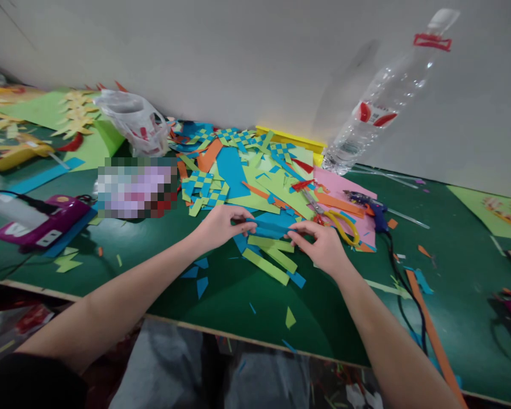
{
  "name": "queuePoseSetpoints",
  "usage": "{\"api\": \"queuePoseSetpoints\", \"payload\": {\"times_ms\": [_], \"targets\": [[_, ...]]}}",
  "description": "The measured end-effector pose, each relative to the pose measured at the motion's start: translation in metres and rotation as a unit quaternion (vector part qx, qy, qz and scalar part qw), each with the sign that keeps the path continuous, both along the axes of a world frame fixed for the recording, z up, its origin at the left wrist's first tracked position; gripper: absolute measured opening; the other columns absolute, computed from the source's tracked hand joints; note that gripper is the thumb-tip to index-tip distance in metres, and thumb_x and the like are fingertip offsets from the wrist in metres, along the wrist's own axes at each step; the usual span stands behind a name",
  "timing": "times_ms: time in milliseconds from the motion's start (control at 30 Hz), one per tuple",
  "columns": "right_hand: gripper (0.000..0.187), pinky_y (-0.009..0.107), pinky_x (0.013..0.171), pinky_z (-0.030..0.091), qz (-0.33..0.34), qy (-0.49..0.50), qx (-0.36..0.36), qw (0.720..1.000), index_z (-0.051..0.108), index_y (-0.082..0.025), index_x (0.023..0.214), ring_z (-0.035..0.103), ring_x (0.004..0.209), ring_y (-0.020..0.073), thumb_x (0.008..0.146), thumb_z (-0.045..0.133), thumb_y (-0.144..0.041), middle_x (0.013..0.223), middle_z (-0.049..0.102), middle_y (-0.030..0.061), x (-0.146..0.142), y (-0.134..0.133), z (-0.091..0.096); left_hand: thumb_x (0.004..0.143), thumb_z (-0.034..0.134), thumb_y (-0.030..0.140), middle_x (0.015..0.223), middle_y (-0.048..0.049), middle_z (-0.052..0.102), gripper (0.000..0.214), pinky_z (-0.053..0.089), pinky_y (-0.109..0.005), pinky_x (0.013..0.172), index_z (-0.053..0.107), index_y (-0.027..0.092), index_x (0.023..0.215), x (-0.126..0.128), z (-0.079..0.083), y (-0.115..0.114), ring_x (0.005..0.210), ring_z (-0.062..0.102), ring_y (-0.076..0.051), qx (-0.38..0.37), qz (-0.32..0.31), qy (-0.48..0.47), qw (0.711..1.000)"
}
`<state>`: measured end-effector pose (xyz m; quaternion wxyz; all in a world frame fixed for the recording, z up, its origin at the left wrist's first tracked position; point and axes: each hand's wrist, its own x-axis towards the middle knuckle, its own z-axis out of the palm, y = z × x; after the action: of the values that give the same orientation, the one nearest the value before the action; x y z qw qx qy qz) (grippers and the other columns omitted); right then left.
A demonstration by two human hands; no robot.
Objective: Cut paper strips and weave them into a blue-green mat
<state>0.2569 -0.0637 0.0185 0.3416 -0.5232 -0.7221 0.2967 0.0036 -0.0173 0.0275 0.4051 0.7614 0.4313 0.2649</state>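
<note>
A piece of blue paper [271, 227] with a fold line along it is stretched between my two hands, above the green table. My left hand [226, 227] pinches its left end between thumb and fingers. At the right end, my right hand [317, 241] grips it the same way. Just below lie several light green paper strips [267, 266], with bits of blue paper among them. Beyond my hands spreads a pile of cut paper, including a blue-and-green woven piece [205, 187]. Scissors with yellow handles [343, 224] rest to the right of my right hand.
A clear plastic bottle [378, 108] leans at the back right. A blue glue gun [377, 215] with a black cord lies near pink paper. At left are a white plastic bag [134, 122], a purple power strip [46, 224] and a yellow glue gun [19, 152].
</note>
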Motion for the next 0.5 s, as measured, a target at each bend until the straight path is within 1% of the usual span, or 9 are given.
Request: {"api": "queuePoseSetpoints", "payload": {"times_ms": [200, 367, 500], "targets": [[0.016, 0.030, 0.068, 0.054, -0.009, -0.002, 0.005, 1.000, 0.066, -0.022, 0.091, 0.070, 0.067, 0.0170, 0.086, 0.061, -0.036, 0.079, 0.075, 0.0008, 0.0001, 0.0006, 0.0006, 0.084, 0.064, 0.036, 0.077, -0.0023, 0.074, 0.019, 0.054, -0.026, 0.067, 0.068, 0.017, 0.082, -0.0003, -0.0016, 0.0009, 0.063, 0.067, -0.014, 0.000, -0.007, -0.002, 1.000], [0.017, 0.031, 0.068, 0.055, -0.030, 0.025, -0.005, 0.999, 0.067, -0.021, 0.087, 0.070, 0.064, 0.0174, 0.083, 0.065, -0.037, 0.076, 0.074, 0.0015, 0.0000, 0.0014, -0.0005, 0.084, 0.062, 0.035, 0.078, -0.0018, 0.074, 0.018, 0.054, -0.026, 0.067, 0.067, 0.018, 0.084, -0.0001, -0.0030, 0.0013, 0.064, 0.067, -0.014, -0.005, -0.003, -0.003, 1.000], [0.020, 0.030, 0.062, 0.054, -0.051, 0.037, -0.020, 0.998, 0.068, -0.020, 0.084, 0.069, 0.061, 0.0183, 0.080, 0.068, -0.039, 0.070, 0.073, 0.0020, -0.0003, 0.0021, -0.0010, 0.085, 0.061, 0.034, 0.078, -0.0020, 0.074, 0.018, 0.054, -0.026, 0.066, 0.067, 0.018, 0.084, 0.0001, -0.0032, 0.0013, 0.064, 0.067, -0.014, -0.008, -0.002, -0.002, 1.000]]}}
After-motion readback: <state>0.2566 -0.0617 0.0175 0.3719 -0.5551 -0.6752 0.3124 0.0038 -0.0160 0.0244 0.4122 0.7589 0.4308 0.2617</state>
